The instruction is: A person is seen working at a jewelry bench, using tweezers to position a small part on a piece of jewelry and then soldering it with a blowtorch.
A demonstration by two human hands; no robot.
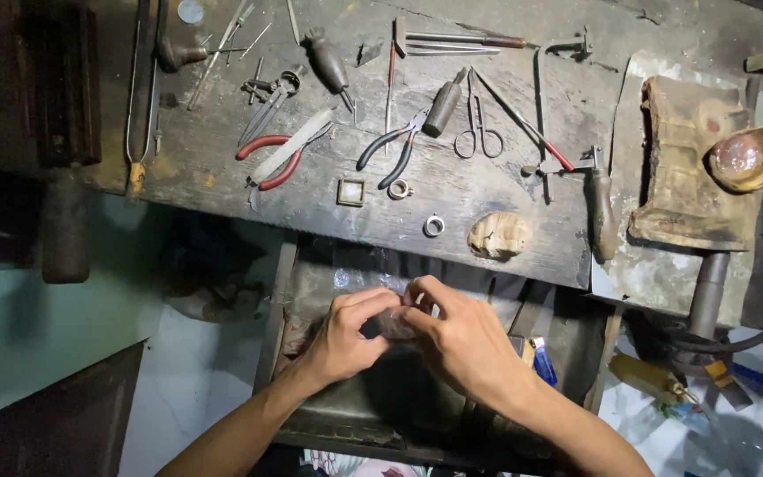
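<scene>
Head view, looking down. The left hand [346, 331] and right hand [457, 340] meet over an open drawer [311, 291] below the front edge of the dark wooden surface [487, 190]. Both hands are curled, fingertips pinched together on a small clear object [396, 320] held between them; its exact kind cannot be told. On the surface beyond the hands lie two small metal rings [434, 225], a square metal frame [351, 192], a pale lump [498, 234], red-handled pliers [271, 159], black-handled pliers [395, 146] and scissors [479, 132]. A shallow bowl [746, 159] rests at far right.
</scene>
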